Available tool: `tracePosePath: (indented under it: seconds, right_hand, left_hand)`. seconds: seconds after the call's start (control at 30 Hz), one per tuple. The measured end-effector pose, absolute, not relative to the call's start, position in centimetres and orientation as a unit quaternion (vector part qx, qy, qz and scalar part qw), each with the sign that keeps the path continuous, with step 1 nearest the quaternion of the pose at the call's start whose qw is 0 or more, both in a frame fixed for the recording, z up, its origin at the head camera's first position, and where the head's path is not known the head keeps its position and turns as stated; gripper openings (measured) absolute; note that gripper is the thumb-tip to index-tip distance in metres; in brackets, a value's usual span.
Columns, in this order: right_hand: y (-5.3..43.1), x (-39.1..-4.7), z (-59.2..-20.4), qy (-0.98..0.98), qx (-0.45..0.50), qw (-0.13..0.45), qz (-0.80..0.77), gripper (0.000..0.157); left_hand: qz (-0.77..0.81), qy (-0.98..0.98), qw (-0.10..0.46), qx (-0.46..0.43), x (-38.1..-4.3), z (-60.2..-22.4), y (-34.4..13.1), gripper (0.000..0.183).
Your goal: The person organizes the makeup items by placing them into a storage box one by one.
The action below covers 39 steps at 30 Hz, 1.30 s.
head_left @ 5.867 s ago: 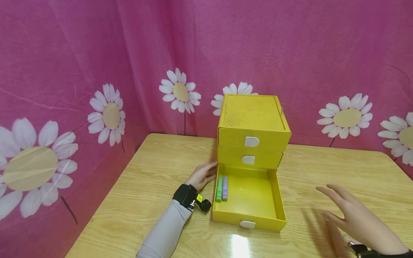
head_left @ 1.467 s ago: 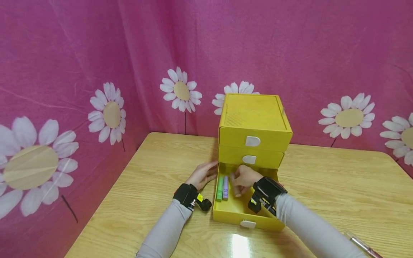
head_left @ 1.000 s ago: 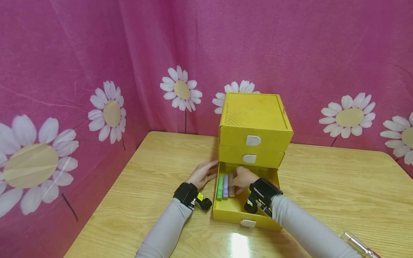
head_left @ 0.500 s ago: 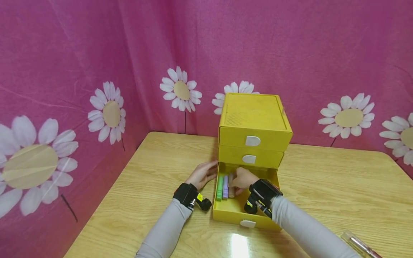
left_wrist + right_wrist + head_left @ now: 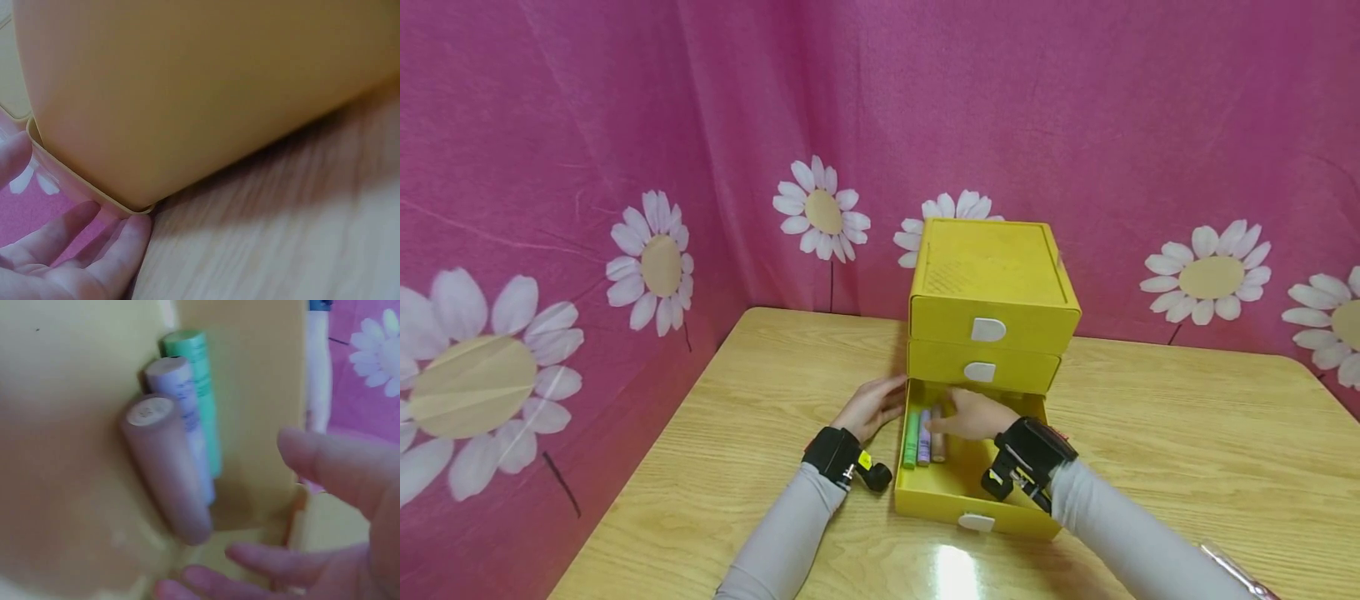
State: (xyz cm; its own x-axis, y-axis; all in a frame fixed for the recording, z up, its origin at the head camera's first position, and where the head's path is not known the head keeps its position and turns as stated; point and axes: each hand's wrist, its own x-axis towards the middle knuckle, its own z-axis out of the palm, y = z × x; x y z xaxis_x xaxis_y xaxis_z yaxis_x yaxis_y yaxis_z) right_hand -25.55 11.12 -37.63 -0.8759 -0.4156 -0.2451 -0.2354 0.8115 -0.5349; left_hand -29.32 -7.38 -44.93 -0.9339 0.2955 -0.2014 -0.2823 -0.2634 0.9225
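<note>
The pulled-out bottom drawer (image 5: 940, 504) of a yellow drawer unit holds a green tube (image 5: 912, 439), a lilac tube (image 5: 924, 439) and a brownish-pink tube (image 5: 937, 447). They lie side by side along its left wall. My right hand (image 5: 976, 415) is just over the brownish-pink tube. In the right wrist view its thumb and fingers are spread, apart from that tube (image 5: 167, 469), which has a round white label on its end. My left hand (image 5: 868, 408) rests at the unit's left side; in the left wrist view the fingertips touch the casing's rim (image 5: 87, 184).
Two closed drawers with white tabs (image 5: 988, 329) stand above the pulled-out one. A clear tube-like object (image 5: 1236, 571) lies on the wooden table (image 5: 1150, 433) at front right, partly out of frame. A pink daisy curtain (image 5: 1075, 108) hangs behind and to the left.
My right hand came from the table at right with the brownish-pink tube and laid it beside the lilac one. Now its fingers have let go and shifted slightly right. The left hand stays put.
</note>
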Motion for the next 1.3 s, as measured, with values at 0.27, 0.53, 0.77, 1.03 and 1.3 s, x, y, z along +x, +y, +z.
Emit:
tracePosePath:
  seconds: [0.27, 0.53, 0.77, 1.03, 1.3]
  right_hand:
    - [12.7, -22.8, -35.1, 0.917, -0.317, 0.115, -0.213, 0.058]
    - [15.2, -19.9, -34.1, 0.909, -0.397, -0.061, -0.116, 0.054]
    - [18.2, -18.1, -33.7, 0.914, -0.372, -0.122, -0.103, 0.057]
    - [23.0, -16.8, -33.2, 0.917, -0.334, -0.189, -0.107, 0.067]
    - [28.3, -15.0, -35.2, 0.952, -0.241, -0.149, -0.119, 0.069]
  left_hand:
    - [0.797, 0.577, 0.178, -0.007, -29.4, -44.9, -7.2, 0.042]
    - [0.797, 0.578, 0.174, -0.005, -29.3, -44.9, -7.3, 0.042]
    - [0.794, 0.582, 0.174, -0.006, -29.1, -44.8, -7.3, 0.041]
    - [0.797, 0.579, 0.174, -0.008, -29.1, -44.7, -7.2, 0.04]
    - [0.798, 0.578, 0.173, -0.011, -29.2, -44.8, -7.1, 0.04]
